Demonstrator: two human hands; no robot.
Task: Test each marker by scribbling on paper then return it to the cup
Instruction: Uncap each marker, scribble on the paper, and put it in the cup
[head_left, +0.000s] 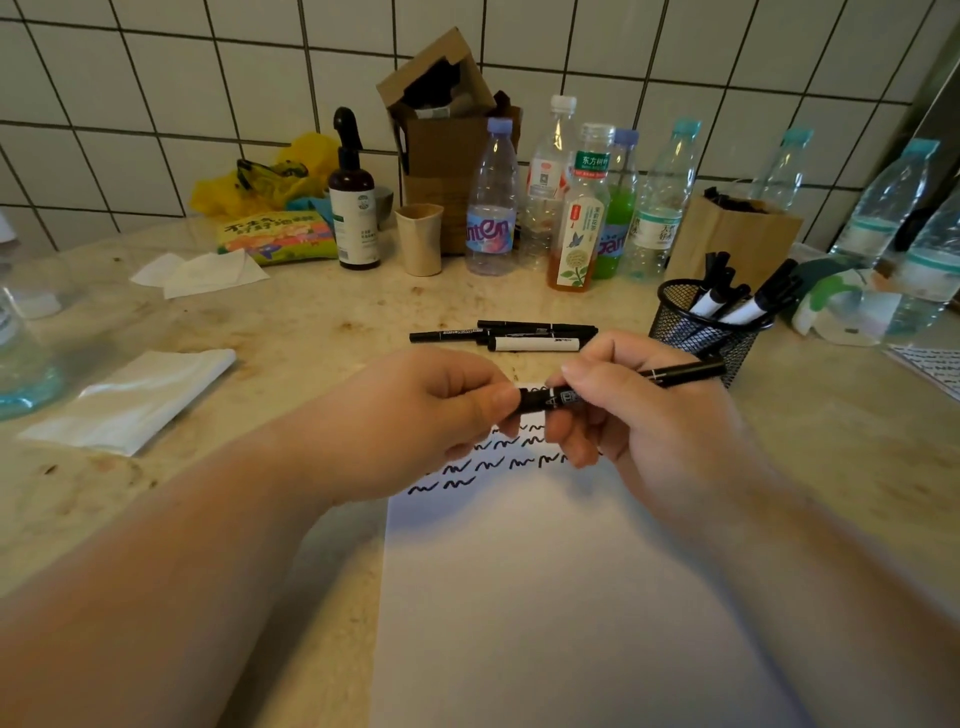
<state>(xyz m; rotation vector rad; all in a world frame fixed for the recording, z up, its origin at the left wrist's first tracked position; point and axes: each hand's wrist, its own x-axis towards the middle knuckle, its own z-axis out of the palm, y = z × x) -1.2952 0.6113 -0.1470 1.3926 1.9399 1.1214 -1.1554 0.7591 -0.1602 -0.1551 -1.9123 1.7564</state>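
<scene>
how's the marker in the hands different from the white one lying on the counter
The held marker has a black barrel and is gripped off the paper by both the left hand and right hand. The white-barrelled marker lies untouched on the counter. Both lie roughly level.

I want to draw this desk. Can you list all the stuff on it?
held marker: one, black, between both hands
loose markers: about four, mostly black, behind hands
cup: one, black mesh, right, holding markers
paper: one, white, scribbled, front
bottles: several, mostly clear, back and right
spray bottle: one, brown, back
beige cup: one, back
box: one, brown, back
left hand: grips marker
right hand: grips marker
</scene>
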